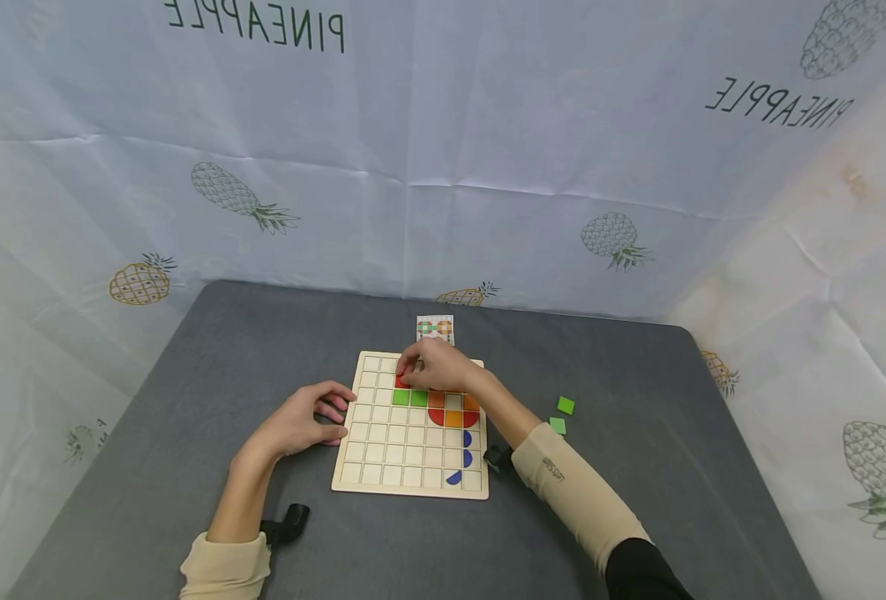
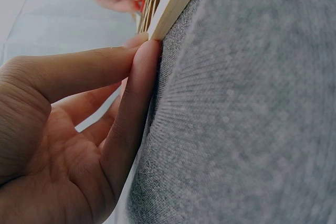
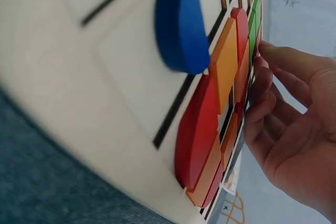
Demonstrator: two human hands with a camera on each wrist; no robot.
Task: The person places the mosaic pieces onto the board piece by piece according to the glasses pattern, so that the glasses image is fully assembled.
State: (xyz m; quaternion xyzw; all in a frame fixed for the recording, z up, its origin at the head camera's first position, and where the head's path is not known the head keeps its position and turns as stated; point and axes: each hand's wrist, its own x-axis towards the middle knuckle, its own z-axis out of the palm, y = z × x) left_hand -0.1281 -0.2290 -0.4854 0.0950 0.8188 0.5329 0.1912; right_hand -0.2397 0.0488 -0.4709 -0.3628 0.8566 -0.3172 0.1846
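A gridded wooden board (image 1: 382,454) is lying flat on the grey table (image 1: 382,542), its shallow cells holding flat coloured pieces toward the far and right sides. At the far side, the right hand (image 1: 438,364) is pinching a red piece (image 1: 402,382) between its fingertips, just beyond a pair of green squares (image 1: 401,398). Orange pieces (image 1: 437,399) and rounded red pieces (image 1: 435,417) are filling neighbouring cells, while three blue half-discs (image 1: 468,458) are lying nearer the person, the nearest sitting askew. The left hand (image 1: 309,421) is resting against the board's left edge, fingers loosely bent and not clenched. Two loose green tiles (image 1: 566,405) are lying on the table to the board's right. The right hand and forearm (image 1: 506,408) are hiding several far cells and most of the red piece, whose outline is escaping identification. A printed card (image 1: 435,322) is standing out beyond the board, partly covered, its pattern appearing too small to read. The right wrist view is cropping the board closely, blurring its near corner.
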